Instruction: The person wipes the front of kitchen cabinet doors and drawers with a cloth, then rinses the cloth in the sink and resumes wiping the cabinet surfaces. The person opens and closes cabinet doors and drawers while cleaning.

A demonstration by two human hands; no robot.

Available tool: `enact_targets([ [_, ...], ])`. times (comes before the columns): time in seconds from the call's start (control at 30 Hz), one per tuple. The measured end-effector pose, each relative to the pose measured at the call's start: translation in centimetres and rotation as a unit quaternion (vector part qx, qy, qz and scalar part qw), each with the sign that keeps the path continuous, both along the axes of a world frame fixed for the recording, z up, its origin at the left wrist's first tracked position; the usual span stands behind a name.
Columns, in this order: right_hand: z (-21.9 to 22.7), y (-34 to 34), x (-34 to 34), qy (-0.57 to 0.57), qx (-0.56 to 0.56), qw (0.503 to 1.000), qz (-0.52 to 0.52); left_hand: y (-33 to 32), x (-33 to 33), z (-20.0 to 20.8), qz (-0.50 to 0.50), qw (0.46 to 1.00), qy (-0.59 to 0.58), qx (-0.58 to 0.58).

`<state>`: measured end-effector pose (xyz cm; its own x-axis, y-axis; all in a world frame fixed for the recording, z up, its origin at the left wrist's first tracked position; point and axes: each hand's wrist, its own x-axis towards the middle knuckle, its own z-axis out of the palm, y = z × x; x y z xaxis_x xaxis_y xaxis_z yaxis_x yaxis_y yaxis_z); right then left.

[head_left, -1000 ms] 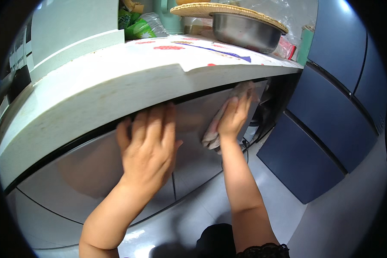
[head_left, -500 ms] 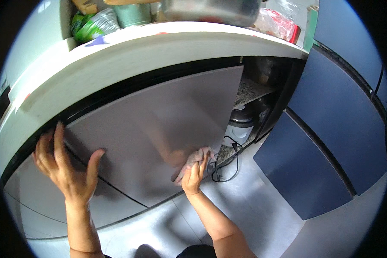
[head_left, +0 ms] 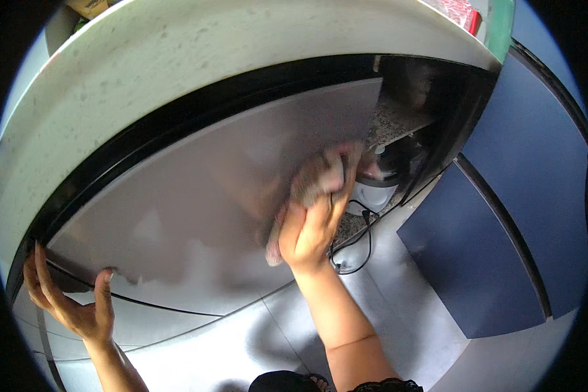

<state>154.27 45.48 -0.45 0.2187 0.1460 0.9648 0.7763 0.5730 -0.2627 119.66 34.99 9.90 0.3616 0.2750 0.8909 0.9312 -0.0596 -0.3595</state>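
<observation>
My right hand [head_left: 317,225] presses a bunched pinkish-grey cloth [head_left: 313,179] against the right part of a glossy grey-brown sliding cabinet door [head_left: 196,189]. Both cloth and fingers are slightly blurred by motion. At the door's left end, my left hand [head_left: 72,300] has its fingers spread, with the fingertips up at the dark channel under the counter and the thumb by the door's surface. It holds nothing.
Right of the door, the open cabinet shows a speckled shelf [head_left: 395,127] and a black-and-white appliance [head_left: 375,189]. A black cord [head_left: 370,245] loops onto the pale floor [head_left: 398,294]. Dark blue drawer fronts [head_left: 483,255] stand at right; a white countertop [head_left: 242,39] overhangs the door.
My right hand has slid the cloth up the door. The left hand has shifted left and lower in the picture. The view has moved closer to the counter, with fewer countertop things visible.
</observation>
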Motion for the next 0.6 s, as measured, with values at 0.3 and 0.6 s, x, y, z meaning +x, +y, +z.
enact_targets([
  [0.3,-23.4,-5.1,-9.7,0.152,-0.158,0.974,0.055,0.3,-0.1,0.9,-0.021,0.998,0.063,-0.009],
  [0.6,-5.3,-1.0,-4.7,0.03,0.014,0.999,0.015,1.5,-1.8,0.5,-0.039,0.997,0.063,0.012],
])
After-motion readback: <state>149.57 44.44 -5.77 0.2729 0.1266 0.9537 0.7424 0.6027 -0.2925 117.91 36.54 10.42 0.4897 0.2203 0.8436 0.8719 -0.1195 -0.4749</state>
